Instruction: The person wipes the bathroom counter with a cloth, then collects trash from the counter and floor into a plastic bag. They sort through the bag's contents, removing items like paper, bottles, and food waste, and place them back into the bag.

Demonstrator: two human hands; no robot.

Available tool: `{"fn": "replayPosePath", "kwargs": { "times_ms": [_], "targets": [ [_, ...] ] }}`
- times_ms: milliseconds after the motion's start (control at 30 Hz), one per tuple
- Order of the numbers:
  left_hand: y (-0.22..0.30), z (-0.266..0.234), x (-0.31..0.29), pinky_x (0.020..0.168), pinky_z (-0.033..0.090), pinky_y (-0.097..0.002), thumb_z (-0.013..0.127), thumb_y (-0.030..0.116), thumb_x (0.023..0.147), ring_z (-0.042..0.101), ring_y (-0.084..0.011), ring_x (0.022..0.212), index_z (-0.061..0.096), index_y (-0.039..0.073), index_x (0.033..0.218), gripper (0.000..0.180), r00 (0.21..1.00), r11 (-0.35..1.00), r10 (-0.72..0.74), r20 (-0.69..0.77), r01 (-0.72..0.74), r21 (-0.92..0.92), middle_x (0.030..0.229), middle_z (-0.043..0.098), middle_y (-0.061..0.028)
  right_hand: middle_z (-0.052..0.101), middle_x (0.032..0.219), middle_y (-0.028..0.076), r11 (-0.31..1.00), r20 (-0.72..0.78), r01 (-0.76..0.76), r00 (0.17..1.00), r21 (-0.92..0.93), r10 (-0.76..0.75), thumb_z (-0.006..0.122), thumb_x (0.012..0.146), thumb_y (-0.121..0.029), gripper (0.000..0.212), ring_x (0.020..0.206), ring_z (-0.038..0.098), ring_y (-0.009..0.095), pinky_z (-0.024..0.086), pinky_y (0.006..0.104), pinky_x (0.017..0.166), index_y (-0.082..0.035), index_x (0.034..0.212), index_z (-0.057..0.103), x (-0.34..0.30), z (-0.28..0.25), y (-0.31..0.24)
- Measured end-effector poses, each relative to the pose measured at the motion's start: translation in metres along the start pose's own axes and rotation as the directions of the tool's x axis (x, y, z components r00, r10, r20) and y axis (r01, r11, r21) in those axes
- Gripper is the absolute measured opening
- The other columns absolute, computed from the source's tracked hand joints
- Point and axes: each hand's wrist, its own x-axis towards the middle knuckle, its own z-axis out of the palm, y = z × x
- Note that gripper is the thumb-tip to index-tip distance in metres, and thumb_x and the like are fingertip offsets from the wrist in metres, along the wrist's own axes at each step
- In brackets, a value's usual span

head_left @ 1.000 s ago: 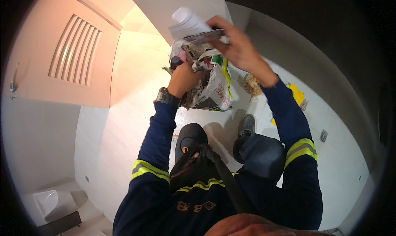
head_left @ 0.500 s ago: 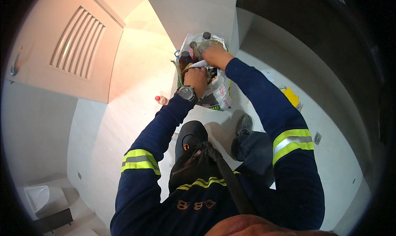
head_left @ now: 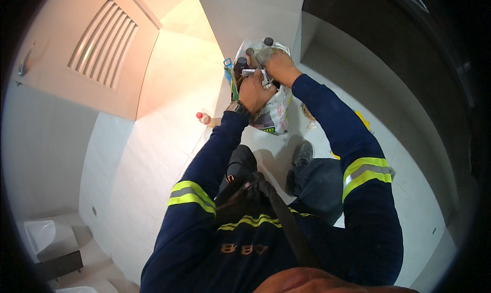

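Observation:
A white printed plastic sack (head_left: 279,114) stands on the floor ahead of me, packed with mixed items. My left hand (head_left: 255,92) is over its near left side, fingers bent down and closed by a white flat piece (head_left: 250,72); what they grip is partly hidden. My right hand (head_left: 281,68) reaches into the far right side, fingers curled at a greyish, see-through crumpled thing (head_left: 263,54), too blurred to name. A dark-capped brown bottle (head_left: 242,62) stands in the sack's left part. Another dark cap (head_left: 268,41) shows at the back.
A small red-capped bottle (head_left: 205,120) stands on the floor left of the sack. A louvred door (head_left: 115,83) is at the far left, a wall panel (head_left: 250,16) behind the sack. Yellow scraps (head_left: 363,119) lie right, past my right sleeve. A blue handle (head_left: 227,62) juts beside the sack.
My left hand has shifted up and right over the sack, and the white flat piece now shows at its fingers. My right hand stays at the sack's far right. The whole view has shifted slightly.

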Motion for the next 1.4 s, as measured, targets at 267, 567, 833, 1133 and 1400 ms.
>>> {"fn": "replayPosePath", "kwargs": {
  "times_ms": [267,567,833,1133,1400],
  "targets": [
    [0.035,-0.030,-0.004,0.079,0.055,-0.0479,0.076,0.034,0.082,0.069,-0.0417,0.090,0.064,-0.003,0.108,0.047,0.987,0.938,0.148,0.069,-0.162,0.305,0.098,0.070,-0.0243,0.064,0.114,0.023,0.784,-0.220,-0.140,0.917,0.605,0.334,0.053,0.090,-0.008,0.030,0.108,0.063,0.042,0.052,0.0490,0.091,-0.003,0.118,0.064,-0.011,0.009,-0.001],
    [-0.002,-0.064,-0.031,0.083,0.058,-0.0434,0.075,0.015,0.085,0.069,-0.0373,0.099,0.064,0.002,0.118,0.036,0.993,0.994,0.094,-0.075,-0.090,0.058,0.111,0.067,-0.0197,0.064,0.124,0.018,0.678,-0.102,0.145,0.989,0.720,-0.103,0.070,0.091,-0.028,0.045,0.119,0.060,0.035,0.048,0.0456,0.102,-0.008,0.130,0.062,-0.058,-0.097,-0.038],
    [-0.021,-0.083,-0.073,0.067,0.053,-0.0387,0.066,0.040,0.096,0.068,-0.0297,0.071,0.068,-0.001,0.088,0.042,0.935,0.937,-0.347,-0.072,0.342,-0.069,0.081,0.070,-0.0174,0.069,0.111,0.016,0.785,-0.012,-0.054,0.997,0.617,0.079,0.067,0.090,-0.028,0.036,0.107,0.064,0.037,0.051,0.0494,0.092,-0.011,0.122,0.068,-0.043,-0.072,-0.056],
    [-0.060,-0.073,-0.077,0.060,0.051,-0.0302,0.063,0.034,0.095,0.066,-0.0153,0.063,0.069,-0.001,0.082,0.038,0.859,0.843,-0.433,0.274,0.493,-0.213,0.070,0.069,-0.0082,0.073,0.084,0.015,0.973,0.107,-0.076,0.993,0.217,0.053,0.065,0.082,-0.019,0.016,0.080,0.072,0.036,0.056,0.0503,0.071,-0.010,0.088,0.076,0.009,-0.071,-0.078],
    [-0.034,-0.070,-0.074,0.056,0.045,-0.0249,0.060,0.039,0.100,0.059,-0.0107,0.061,0.069,0.002,0.086,0.040,0.945,0.724,-0.286,0.158,0.321,-0.610,0.070,0.065,-0.0028,0.071,0.104,0.022,0.952,0.193,-0.004,0.980,0.306,-0.057,0.066,0.082,-0.023,0.024,0.100,0.070,0.034,0.055,0.0483,0.084,-0.007,0.098,0.075,-0.016,-0.029,-0.104]
  ]
}}
